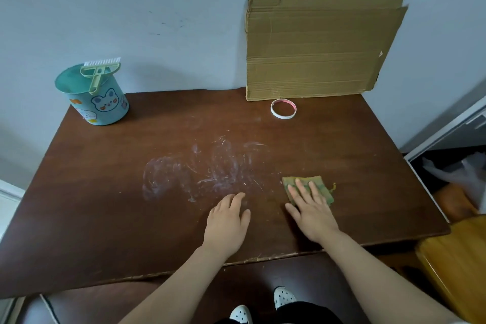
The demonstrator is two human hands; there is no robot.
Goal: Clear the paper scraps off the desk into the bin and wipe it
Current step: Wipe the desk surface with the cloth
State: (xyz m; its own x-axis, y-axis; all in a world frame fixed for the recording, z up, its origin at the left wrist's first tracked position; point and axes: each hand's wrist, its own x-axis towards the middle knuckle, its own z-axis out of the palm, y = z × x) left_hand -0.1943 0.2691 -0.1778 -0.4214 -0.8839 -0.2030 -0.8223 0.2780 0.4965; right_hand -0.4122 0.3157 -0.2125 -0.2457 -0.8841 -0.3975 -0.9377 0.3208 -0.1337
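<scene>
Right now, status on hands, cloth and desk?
Right hand flat on cloth. Left hand open on desk. White smears left of cloth, unwiped.

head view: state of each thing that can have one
desk: whitish smears in the middle
right hand: flat, pressing cloth
cloth: spread flat on desk
left hand: relaxed, resting on desk, empty
bin: upright, open, brush hung on rim
tape ring: lying flat
cardboard: upright at desk's back edge
</scene>
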